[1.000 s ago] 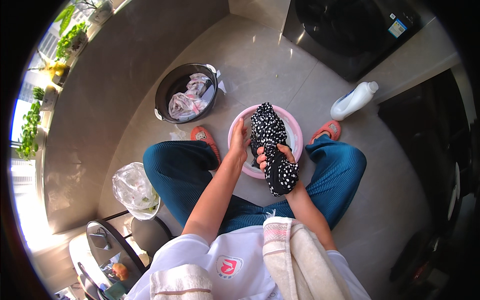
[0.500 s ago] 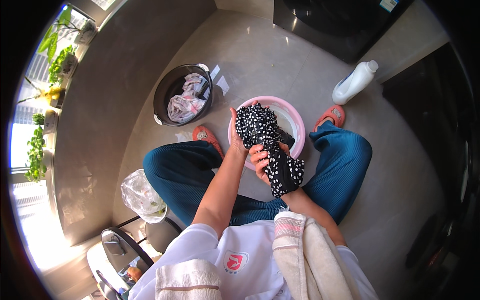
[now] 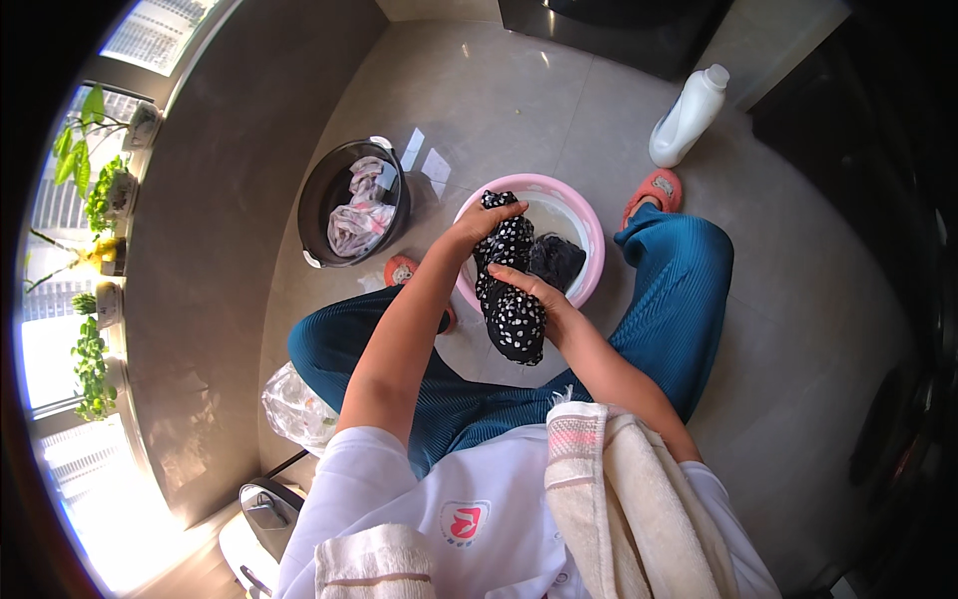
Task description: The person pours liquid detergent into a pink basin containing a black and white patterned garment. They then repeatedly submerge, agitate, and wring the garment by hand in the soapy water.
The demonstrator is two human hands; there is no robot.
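A black garment with white spots [image 3: 516, 321] is bunched into a long roll over the near left part of a pink-rimmed basin [image 3: 589, 225]. My left hand [image 3: 487, 218] is wrapped round its far end, with the fingers across the top. Closer to me, my right hand [image 3: 534, 288] grips the roll's middle, thumb along it. The near end of the roll hangs past the basin's near rim. Inside the basin, a dark wet cloth [image 3: 557, 262] lies right of the garment. Part of the basin's inside is hidden by the garment and my hands.
Left of the basin stands a dark tub [image 3: 310, 205] with a whitish-pink cloth [image 3: 359, 227] in it. A white bottle [image 3: 689, 118] stands beyond my right slipper [image 3: 657, 190]. A clear plastic bag [image 3: 297, 409] lies by my left knee. Potted plants [image 3: 92, 349] line the window sill.
My left hand has turned over onto the garment's far end. The spotted garment has been gathered into a tighter, straighter roll, uncovering the dark cloth in the basin.
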